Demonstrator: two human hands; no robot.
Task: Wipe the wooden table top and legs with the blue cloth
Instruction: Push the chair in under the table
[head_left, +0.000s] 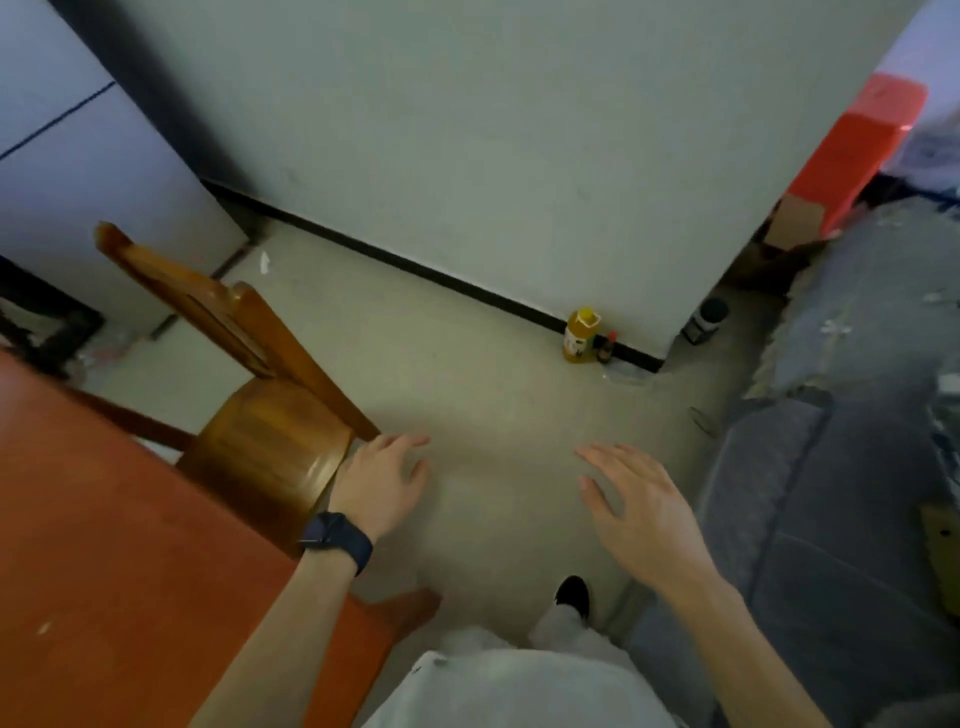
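The reddish wooden table (104, 545) fills the lower left, with its corner near my body. My left hand (382, 480), with a dark watch on the wrist, hovers above the floor just right of the chair, fingers relaxed and holding nothing. My right hand (631, 506) is spread flat in the air over the floor, palm down and empty. No blue cloth shows anywhere in the frame. The table legs are hidden below the top.
A wooden chair (260, 415) stands against the table's far edge. A yellow oil bottle (581, 335) and a small dark bottle (607, 347) stand by the wall's baseboard. A grey covered sofa (841, 441) runs along the right. A red box (857, 150) stands behind it.
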